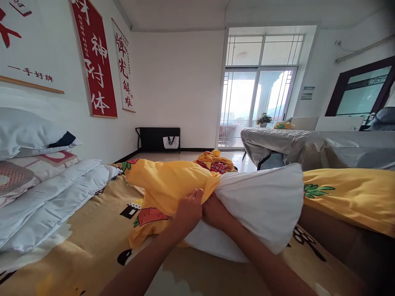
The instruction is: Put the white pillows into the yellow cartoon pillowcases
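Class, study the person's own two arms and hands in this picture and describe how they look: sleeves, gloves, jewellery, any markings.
Both arms are bare down to the picture's lower edge; no sleeve or cuff shows. The left hand and right hand are ungloved. No watch, bracelet, ring or marking shows on the parts in view.

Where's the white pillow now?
Head view, centre-right on the bed: the white pillow pokes from the yellow pillowcase, left hand and right hand at the junction.
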Tool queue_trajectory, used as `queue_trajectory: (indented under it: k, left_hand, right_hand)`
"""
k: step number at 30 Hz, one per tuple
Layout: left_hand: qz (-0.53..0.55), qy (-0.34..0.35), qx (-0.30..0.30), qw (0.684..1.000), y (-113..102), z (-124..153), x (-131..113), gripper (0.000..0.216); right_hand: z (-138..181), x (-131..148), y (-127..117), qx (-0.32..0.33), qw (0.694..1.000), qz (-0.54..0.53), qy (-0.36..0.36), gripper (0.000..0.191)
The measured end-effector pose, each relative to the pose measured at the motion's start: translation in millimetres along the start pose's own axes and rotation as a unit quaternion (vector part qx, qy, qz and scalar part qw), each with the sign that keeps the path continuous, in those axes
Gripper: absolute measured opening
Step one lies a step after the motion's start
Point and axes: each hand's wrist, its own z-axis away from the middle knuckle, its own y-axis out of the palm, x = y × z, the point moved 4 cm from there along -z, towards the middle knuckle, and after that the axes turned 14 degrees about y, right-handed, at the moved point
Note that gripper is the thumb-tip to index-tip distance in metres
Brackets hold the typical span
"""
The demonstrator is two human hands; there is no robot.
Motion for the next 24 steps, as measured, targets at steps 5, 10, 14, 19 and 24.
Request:
queue_trajectory:
  k: [5, 10, 14, 19, 24]
  left_hand:
    - [0.002, 0.010, -0.005, 1.000, 16.0, 13.0, 7.4, 0.024]
    - [-0.029, 0.106, -0.035, 0.993, 34.2, 11.1, -25.7, 0.029]
    - [-0.056, 0.151, -0.059, 0.985, 25.5, 21.4, -35.2, 0.028]
    - [-0.020, 0.231, -0.128, 0.964, -12.4, 82.4, -14.8, 0.021]
    - [-0.024, 0.087, -0.337, 0.937, -51.6, 162.4, 56.0, 0.013]
  right_hand:
    - [28.4, -0.5, -67.4, 0.125, 0.991, -0.021, -0.032, 0.043]
    - [-36.1, 18.1, -116.6, -0.001, 0.993, -0.098, 0.059, 0.034]
    - [-104.4, 36.9, -85.1, 0.021, 0.999, -0.034, 0.034, 0.047]
    - [-118.4, 25.7, -46.9, 0.125, 0.985, -0.107, 0.057, 0.032]
    - [-112.2, 5.7, -67.0, 0.061, 0.973, -0.201, 0.101, 0.037]
